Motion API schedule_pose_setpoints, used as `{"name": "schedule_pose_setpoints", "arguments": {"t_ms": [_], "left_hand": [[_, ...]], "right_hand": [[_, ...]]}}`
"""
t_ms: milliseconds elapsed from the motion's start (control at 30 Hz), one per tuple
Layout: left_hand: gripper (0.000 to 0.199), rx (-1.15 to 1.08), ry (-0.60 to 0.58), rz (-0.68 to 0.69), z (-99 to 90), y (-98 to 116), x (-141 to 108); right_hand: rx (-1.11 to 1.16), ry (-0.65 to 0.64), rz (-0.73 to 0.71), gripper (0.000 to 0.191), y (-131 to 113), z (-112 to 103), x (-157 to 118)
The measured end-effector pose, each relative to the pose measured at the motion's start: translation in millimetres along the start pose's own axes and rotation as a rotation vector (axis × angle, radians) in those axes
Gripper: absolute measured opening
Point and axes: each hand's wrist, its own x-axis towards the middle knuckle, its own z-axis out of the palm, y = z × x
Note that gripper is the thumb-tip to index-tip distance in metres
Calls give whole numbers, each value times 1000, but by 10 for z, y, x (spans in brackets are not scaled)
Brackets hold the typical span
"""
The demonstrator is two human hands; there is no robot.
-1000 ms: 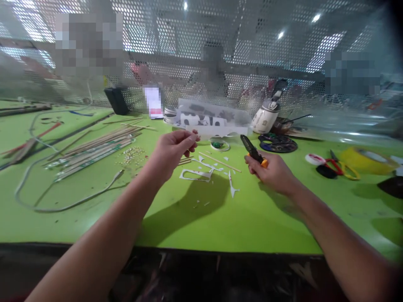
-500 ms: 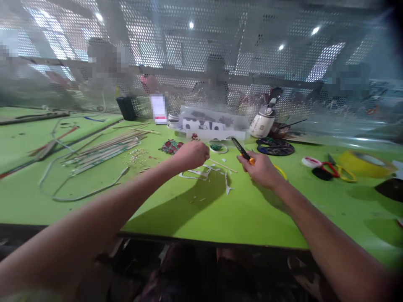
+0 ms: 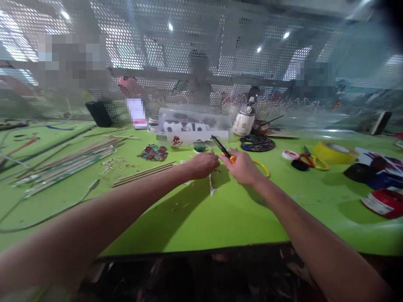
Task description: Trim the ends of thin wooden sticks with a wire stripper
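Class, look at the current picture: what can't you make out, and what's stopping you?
All in the head view:
- Whether the left hand holds anything: its own curled fingers hide this.
- The tool's lower grip: covered by the right hand.
- The white cable's far run: cut off by the left edge.
- The bright screen's content: masked by blurring blocks.
- The red roll's label wording: too small and blurred.

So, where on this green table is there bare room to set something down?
Two patches look bare: the front strip between left forearm and right forearm, nearer than the white scraps; and, apart from smudges, between the right forearm and red roll. Sticks and cable crowd the left; bottle and palette, the back.
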Motion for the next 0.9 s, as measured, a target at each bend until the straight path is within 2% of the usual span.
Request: {"name": "schedule_pose_setpoints", "arguments": {"t_ms": [133, 233, 367, 467, 567, 700, 800, 900], "left_hand": [[24, -1, 21, -48, -66, -23, 16], [21, -23, 55, -117, -267, -76, -49], [28, -76, 127, -168, -616, -145, -299], [32, -143, 242, -266, -763, -151, -604], [28, -315, 327, -395, -753, -106, -954], [26, -597, 376, -540, -646, 36, -1369], [21, -747, 413, -534, -638, 162, -1542], [18, -736, 458, -465, -710, 214, -1543]], "right_hand": [[-12, 6, 2, 24, 13, 3, 4], [-17, 4, 19, 24, 18, -18, 14], [-20, -16, 37, 29, -2, -60, 22], [-41, -26, 27, 30, -24, -59, 5], [-66, -67, -9, 29, -61, -7, -52], [-103, -184, -71, 20, -158, 88, -177], [-141, -252, -142, 12, -248, 111, -242], [-180, -267, -217, 7, -317, 62, -231]]}}
